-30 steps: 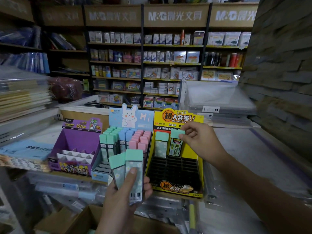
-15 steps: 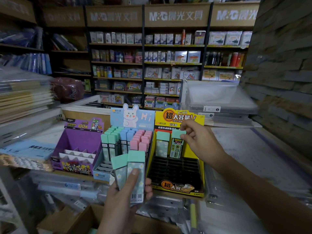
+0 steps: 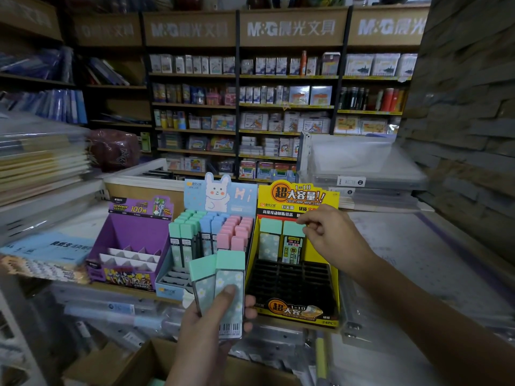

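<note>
My left hand (image 3: 207, 327) grips two mint-capped lead refill cases (image 3: 220, 280) upright, thumb pressed across the front one. A yellow display box (image 3: 295, 313) with a black slotted tray stands just right of them. Two mint-capped cases stand in its back row: one (image 3: 269, 240) on the left, and one (image 3: 292, 243) on the right. My right hand (image 3: 331, 240) pinches the mint cap of the right-hand case.
A blue bunny display box (image 3: 172, 285) holds several green, blue and pink cases. A purple display box (image 3: 133, 240) stands left of it. Notebook stacks (image 3: 41, 162) lie at left, clear plastic folders (image 3: 362, 162) at right. A cardboard box (image 3: 145, 366) sits below.
Little has changed: my right hand stays at the cap of the right-hand case in the yellow box, and my left hand keeps its two cases.
</note>
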Demonstrator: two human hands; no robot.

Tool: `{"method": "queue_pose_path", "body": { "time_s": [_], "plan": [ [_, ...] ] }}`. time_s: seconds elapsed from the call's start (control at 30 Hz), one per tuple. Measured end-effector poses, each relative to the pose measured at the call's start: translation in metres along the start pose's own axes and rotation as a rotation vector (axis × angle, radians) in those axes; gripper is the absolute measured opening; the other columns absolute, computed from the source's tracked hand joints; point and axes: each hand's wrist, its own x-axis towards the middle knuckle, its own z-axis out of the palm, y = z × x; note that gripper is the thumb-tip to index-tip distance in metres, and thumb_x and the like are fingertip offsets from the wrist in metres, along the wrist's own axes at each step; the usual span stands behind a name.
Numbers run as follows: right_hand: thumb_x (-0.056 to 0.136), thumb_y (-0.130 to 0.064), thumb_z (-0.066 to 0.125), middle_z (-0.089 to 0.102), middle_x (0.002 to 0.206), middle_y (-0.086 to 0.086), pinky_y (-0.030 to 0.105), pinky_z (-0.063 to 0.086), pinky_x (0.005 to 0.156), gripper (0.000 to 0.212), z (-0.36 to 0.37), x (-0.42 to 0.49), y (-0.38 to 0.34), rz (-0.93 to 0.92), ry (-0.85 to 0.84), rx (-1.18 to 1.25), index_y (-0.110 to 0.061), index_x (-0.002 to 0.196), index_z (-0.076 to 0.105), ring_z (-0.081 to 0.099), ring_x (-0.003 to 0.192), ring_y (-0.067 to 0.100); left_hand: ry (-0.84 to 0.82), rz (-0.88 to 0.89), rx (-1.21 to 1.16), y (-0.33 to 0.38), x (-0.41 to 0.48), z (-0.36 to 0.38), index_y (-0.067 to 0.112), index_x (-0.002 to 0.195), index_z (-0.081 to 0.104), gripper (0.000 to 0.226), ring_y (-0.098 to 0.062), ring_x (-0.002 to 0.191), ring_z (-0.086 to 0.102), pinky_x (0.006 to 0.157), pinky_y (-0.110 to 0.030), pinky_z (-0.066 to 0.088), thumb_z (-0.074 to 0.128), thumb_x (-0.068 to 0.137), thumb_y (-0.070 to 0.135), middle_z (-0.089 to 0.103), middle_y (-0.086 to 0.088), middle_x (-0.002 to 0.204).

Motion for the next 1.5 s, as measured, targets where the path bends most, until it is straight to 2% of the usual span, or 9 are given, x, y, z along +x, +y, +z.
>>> {"method": "queue_pose_path", "body": {
  "time_s": [0.1, 0.27, 0.43, 0.63, 0.83, 0.97, 1.13, 1.3, 1.5],
  "plan": [
    [0.092, -0.01, 0.066, 0.05, 0.086, -0.012, 0.024, 0.041, 0.072, 0.022, 0.0, 0.0, 0.002, 0.0, 0.001, -0.002, -0.02, 0.109, 0.075, 0.05, 0.073, 0.003, -0.001, -0.001, 0.016, 0.001, -0.003, 0.002, 0.009, 0.091, 0.081, 0.029, -0.032, 0.063, 0.073, 0.049, -0.033, 0.057, 0.078, 0.069, 0.026, 0.074, -0.032, 0.091],
    [0.091, -0.009, 0.064, 0.065, 0.077, -0.006, 0.025, 0.051, 0.067, 0.021, -0.005, -0.002, -0.013, 0.0, 0.052, 0.122, -0.025, 0.102, 0.073, 0.059, 0.068, 0.008, -0.022, 0.011, 0.016, 0.006, -0.007, 0.008, 0.016, 0.093, 0.082, 0.029, -0.035, 0.071, 0.076, 0.056, -0.034, 0.059, 0.081, 0.067, 0.03, 0.075, -0.031, 0.094],
    [0.092, -0.016, 0.069, 0.074, 0.076, 0.003, 0.02, 0.051, 0.053, 0.01, -0.009, -0.01, -0.054, 0.057, -0.208, 0.638, -0.02, 0.085, 0.075, 0.066, 0.057, 0.013, -0.031, 0.027, 0.006, 0.01, -0.009, 0.015, 0.014, 0.091, 0.082, 0.026, -0.038, 0.07, 0.075, 0.056, -0.035, 0.059, 0.08, 0.068, 0.026, 0.074, -0.033, 0.091],
    [0.088, -0.024, 0.077, 0.076, 0.082, 0.009, 0.023, 0.045, 0.045, 0.016, 0.003, -0.022, -0.072, 0.112, -0.389, 0.77, -0.018, 0.102, 0.071, 0.066, 0.058, 0.017, -0.033, 0.046, 0.041, 0.011, -0.013, 0.021, 0.013, 0.087, 0.082, 0.018, -0.037, 0.065, 0.075, 0.052, -0.035, 0.059, 0.077, 0.072, 0.023, 0.074, -0.033, 0.086],
    [0.083, -0.01, 0.078, 0.073, 0.076, 0.013, 0.024, 0.048, 0.047, 0.015, 0.003, -0.021, -0.068, 0.189, -0.383, 0.919, -0.01, 0.097, 0.071, 0.066, 0.059, 0.019, -0.042, 0.027, 0.04, 0.013, -0.017, 0.018, 0.015, 0.086, 0.082, 0.026, -0.04, 0.071, 0.076, 0.056, -0.04, 0.061, 0.079, 0.067, 0.031, 0.075, -0.03, 0.089],
    [0.087, -0.002, 0.073, 0.069, 0.073, 0.016, 0.026, 0.049, 0.047, 0.012, -0.006, -0.01, -0.063, 0.21, -0.28, 0.961, -0.005, 0.098, 0.068, 0.065, 0.057, 0.021, -0.061, -0.081, -0.071, 0.016, -0.013, 0.008, 0.005, 0.11, 0.071, 0.047, -0.043, 0.08, 0.076, 0.056, -0.045, 0.062, 0.066, 0.076, 0.038, 0.075, -0.03, 0.099],
    [0.091, -0.002, 0.069, 0.067, 0.071, 0.015, 0.03, 0.053, 0.053, 0.01, -0.015, 0.007, -0.048, 0.221, -0.117, 0.898, -0.005, 0.099, 0.065, 0.065, 0.057, 0.022, -0.08, -0.111, -0.052, 0.016, -0.008, -0.001, -0.003, 0.112, 0.07, 0.042, -0.034, 0.055, 0.068, 0.047, -0.039, 0.058, 0.047, 0.102, 0.03, 0.069, -0.025, 0.073],
    [0.089, -0.003, 0.07, 0.068, 0.073, 0.016, 0.033, 0.059, 0.061, 0.01, -0.008, 0.015, -0.036, 0.202, -0.052, 0.659, -0.01, 0.092, 0.064, 0.071, 0.063, 0.024, -0.029, 0.008, 0.083, 0.015, -0.008, 0.0, 0.01, 0.111, 0.072, 0.03, -0.03, 0.053, 0.07, 0.045, -0.034, 0.058, 0.054, 0.096, 0.03, 0.076, -0.027, 0.086],
    [0.087, -0.007, 0.073, 0.068, 0.074, 0.004, 0.048, 0.06, 0.072, 0.014, 0.002, 0.015, -0.031, 0.137, -0.042, 0.4, -0.019, 0.086, 0.065, 0.071, 0.069, 0.023, 0.064, 0.083, 0.081, 0.012, -0.008, -0.004, 0.01, 0.105, 0.073, 0.023, -0.033, 0.056, 0.073, 0.044, -0.035, 0.057, 0.064, 0.089, 0.024, 0.077, -0.024, 0.084]
  ]
}}
